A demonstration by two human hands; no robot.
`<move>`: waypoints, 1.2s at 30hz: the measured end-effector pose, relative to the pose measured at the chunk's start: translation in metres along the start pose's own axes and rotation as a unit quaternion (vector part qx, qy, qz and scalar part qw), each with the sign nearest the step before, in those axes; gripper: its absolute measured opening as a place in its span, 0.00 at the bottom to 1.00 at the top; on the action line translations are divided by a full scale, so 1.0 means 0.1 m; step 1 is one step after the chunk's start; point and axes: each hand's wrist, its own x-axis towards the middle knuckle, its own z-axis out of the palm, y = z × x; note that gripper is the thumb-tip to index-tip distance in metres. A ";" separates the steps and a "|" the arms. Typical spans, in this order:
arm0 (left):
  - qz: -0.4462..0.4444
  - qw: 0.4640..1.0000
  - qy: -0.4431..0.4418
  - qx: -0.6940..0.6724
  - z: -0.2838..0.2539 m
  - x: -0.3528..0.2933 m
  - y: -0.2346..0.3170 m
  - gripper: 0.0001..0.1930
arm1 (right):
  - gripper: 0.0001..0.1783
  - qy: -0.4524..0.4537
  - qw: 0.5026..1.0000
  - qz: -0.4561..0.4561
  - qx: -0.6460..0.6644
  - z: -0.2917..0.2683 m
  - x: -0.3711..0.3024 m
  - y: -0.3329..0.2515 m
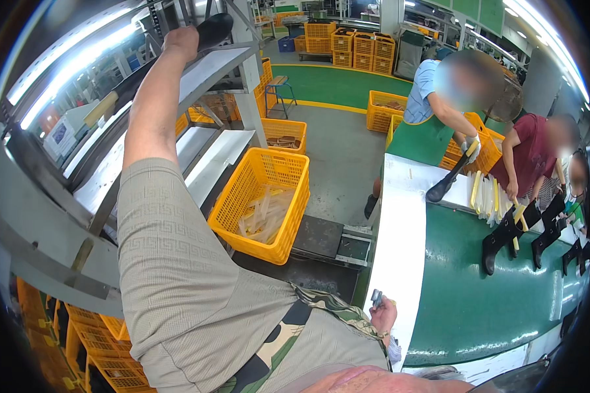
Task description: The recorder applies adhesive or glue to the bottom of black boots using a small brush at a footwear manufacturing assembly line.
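At the upper left my left arm reaches out over a metal rack, and my left hand (180,42) is closed around a black boot (215,31). The foot of the boot points away from me; its dark shaft runs back behind my forearm, where a pale yellow strip (101,111) sticks out. Low on the right, beside the white edge of a bench, my right hand (384,315) pinches a small grey metallic piece (376,298). What kind of piece it is, I cannot make out.
A yellow crate (288,226) with clear plastic pieces stands before me. Across the green conveyor belt (478,288), a person in blue (421,92) handles a black boot (442,188), near a person in dark red (531,150). More boots line the belt's far side.
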 end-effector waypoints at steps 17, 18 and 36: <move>-0.010 0.975 -0.222 0.027 0.80 0.64 0.19 0.27 | 0.06 0.026 1.000 -0.004 0.009 0.16 -0.01 0.14; -0.003 0.968 -0.249 0.031 0.77 0.68 0.20 0.27 | 0.06 0.023 1.000 -0.005 0.011 0.15 -0.02 0.16; 0.258 0.927 0.151 -0.225 -0.72 -0.04 2.49 0.14 | 0.06 0.108 0.982 -0.108 0.113 -0.87 -0.81 0.07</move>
